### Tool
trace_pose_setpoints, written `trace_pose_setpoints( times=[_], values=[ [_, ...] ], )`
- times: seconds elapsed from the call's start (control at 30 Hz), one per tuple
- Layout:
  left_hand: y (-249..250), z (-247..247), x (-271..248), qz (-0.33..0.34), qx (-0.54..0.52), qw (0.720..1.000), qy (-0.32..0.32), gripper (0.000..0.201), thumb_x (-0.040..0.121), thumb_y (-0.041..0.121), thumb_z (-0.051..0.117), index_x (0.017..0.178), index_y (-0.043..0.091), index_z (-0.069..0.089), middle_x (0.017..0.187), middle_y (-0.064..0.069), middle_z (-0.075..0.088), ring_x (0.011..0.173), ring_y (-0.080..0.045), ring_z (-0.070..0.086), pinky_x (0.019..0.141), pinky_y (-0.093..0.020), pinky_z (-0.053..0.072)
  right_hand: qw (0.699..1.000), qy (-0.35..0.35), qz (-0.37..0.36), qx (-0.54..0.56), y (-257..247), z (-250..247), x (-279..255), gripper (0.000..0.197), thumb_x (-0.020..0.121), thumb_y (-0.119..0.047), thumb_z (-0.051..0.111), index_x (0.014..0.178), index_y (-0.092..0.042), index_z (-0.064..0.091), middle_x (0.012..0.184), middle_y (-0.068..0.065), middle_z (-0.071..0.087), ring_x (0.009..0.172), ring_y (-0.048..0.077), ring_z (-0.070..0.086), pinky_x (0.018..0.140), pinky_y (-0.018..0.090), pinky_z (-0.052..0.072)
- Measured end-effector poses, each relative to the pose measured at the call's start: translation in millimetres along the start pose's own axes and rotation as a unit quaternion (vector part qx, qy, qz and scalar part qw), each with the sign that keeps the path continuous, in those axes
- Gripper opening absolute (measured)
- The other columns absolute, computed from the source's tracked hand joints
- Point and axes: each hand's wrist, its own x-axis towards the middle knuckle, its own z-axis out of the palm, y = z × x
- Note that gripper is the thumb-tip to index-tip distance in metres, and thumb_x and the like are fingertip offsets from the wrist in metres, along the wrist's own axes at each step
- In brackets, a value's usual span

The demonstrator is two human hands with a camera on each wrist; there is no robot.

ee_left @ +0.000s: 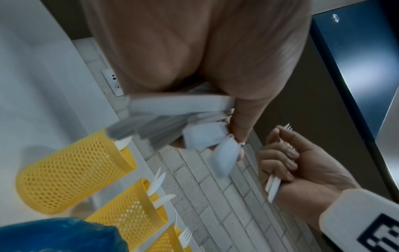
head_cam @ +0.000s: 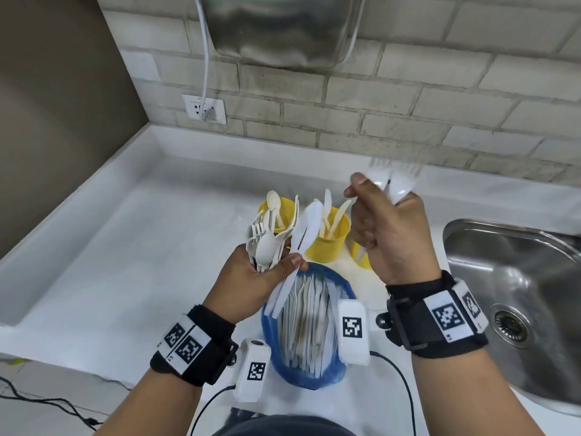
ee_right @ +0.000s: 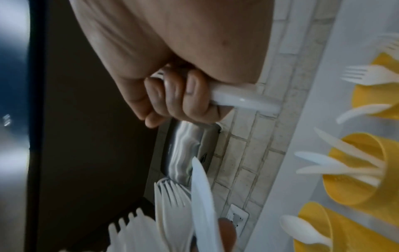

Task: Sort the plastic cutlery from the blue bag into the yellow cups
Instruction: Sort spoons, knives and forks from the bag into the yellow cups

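My left hand (head_cam: 261, 272) grips a mixed bundle of white spoons, forks and knives (head_cam: 270, 243) above the blue bag (head_cam: 301, 380), which holds more cutlery. Raised at the right, my right hand (head_cam: 386, 234) is curled round two white forks (head_cam: 393, 180), blurred. Behind the hands stand three yellow mesh cups: the left cup (head_cam: 287, 209) holds spoons, the middle cup (head_cam: 327, 250) holds knives, and the right cup (head_cam: 361, 259) is mostly hidden by my right hand. The right wrist view shows fingers (ee_right: 172, 95) wrapped round the fork handles (ee_right: 241, 98). The left wrist view shows the bundle (ee_left: 172, 110).
A steel sink (head_cam: 518, 278) lies at the right of the white counter (head_cam: 125, 247). A wall socket (head_cam: 204, 110) with a white cable and a steel appliance (head_cam: 283, 26) hang on the tiled wall behind. Black cables trail at the lower left.
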Motion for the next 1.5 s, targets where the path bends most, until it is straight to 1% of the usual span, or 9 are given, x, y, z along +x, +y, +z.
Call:
trace_pose_setpoints(
  times=[0.3,0.47,0.77,0.97,1.07,1.17,1.3,1.4,1.5],
  values=[
    [-3,-6,-15,0.007,0.055,0.998,0.036,0.011,0.095,0.029,0.072,0.090,0.025,0.081,0.090,0.010,0.079,0.089,-0.010,0.074,0.086,-0.028,0.058,0.973,-0.083,-0.068,-0.203,6,19,-34,0.017,0.094,-0.010,0.072,0.078,-0.005,0.075,0.048,-0.015,0.057,0.043,0.000,0.050,0.050,0.011,0.037],
    [-3,-4,-22,0.004,0.066,0.997,0.041,0.009,0.093,0.030,0.074,0.092,0.024,0.080,0.089,0.005,0.079,0.088,-0.013,0.074,0.083,-0.031,0.058,0.964,-0.105,-0.086,-0.228,8,19,-39,0.006,0.091,-0.007,0.074,0.090,-0.002,0.078,0.086,0.010,0.079,0.087,0.026,0.075,0.081,0.040,0.058],
    [-1,-2,-24,0.006,0.107,0.994,0.039,0.015,0.092,0.038,0.073,0.096,0.024,0.078,0.091,0.006,0.078,0.089,-0.010,0.073,0.082,-0.038,0.059,0.942,-0.090,-0.096,-0.308,5,19,-35,0.034,0.091,-0.014,0.074,0.060,-0.009,0.061,0.049,-0.012,0.061,0.048,0.002,0.051,0.053,0.019,0.040],
    [5,8,-21,0.003,0.117,0.992,0.055,0.005,0.090,0.034,0.076,0.089,0.029,0.078,0.088,0.005,0.076,0.083,-0.009,0.070,0.075,-0.032,0.057,0.951,-0.019,-0.141,-0.273,6,20,-25,0.033,0.094,-0.018,0.068,0.068,0.001,0.061,0.059,0.010,0.064,0.055,0.024,0.056,0.054,0.037,0.045],
    [7,11,-19,0.006,0.125,0.991,0.053,0.011,0.091,0.033,0.074,0.087,0.024,0.079,0.086,0.002,0.076,0.082,-0.011,0.071,0.076,-0.034,0.056,0.966,-0.018,-0.117,-0.230,1,12,-20,0.031,0.094,-0.010,0.070,0.066,-0.003,0.058,0.049,-0.009,0.053,0.045,0.003,0.046,0.048,0.021,0.038],
    [13,18,-16,0.017,0.124,0.990,0.062,0.008,0.090,0.030,0.076,0.090,0.023,0.078,0.083,0.005,0.076,0.078,-0.006,0.071,0.071,-0.026,0.056,0.964,-0.079,-0.081,-0.241,-6,7,-22,0.019,0.092,-0.007,0.072,0.075,-0.003,0.065,0.050,-0.015,0.056,0.045,-0.001,0.049,0.050,0.009,0.036],
    [16,28,-13,0.014,0.124,0.990,0.064,0.003,0.090,0.030,0.077,0.088,0.030,0.074,0.083,0.009,0.073,0.078,-0.007,0.068,0.065,-0.019,0.052,0.975,-0.059,-0.054,-0.205,-5,1,-15,0.033,0.099,-0.009,0.061,0.069,-0.018,0.053,0.045,-0.015,0.046,0.041,0.003,0.043,0.050,0.019,0.034],
    [13,33,-11,-0.001,0.117,0.992,0.056,0.012,0.090,0.031,0.076,0.088,0.020,0.078,0.080,0.000,0.074,0.077,-0.015,0.067,0.068,-0.028,0.053,0.996,-0.024,-0.007,-0.091,-5,-6,-7,0.018,0.103,-0.008,0.051,0.086,-0.002,0.051,0.047,-0.002,0.040,0.038,0.016,0.034,0.047,0.023,0.029],
    [14,36,-9,-0.011,0.077,0.996,0.044,0.013,0.093,0.028,0.074,0.085,0.019,0.080,0.084,-0.003,0.077,0.083,-0.021,0.071,0.078,-0.037,0.056,1.000,-0.006,0.015,-0.002,-10,-16,-2,0.025,0.105,-0.007,0.044,0.095,0.011,0.057,0.062,0.007,0.060,0.046,0.025,0.044,0.050,0.030,0.039]
  ],
)
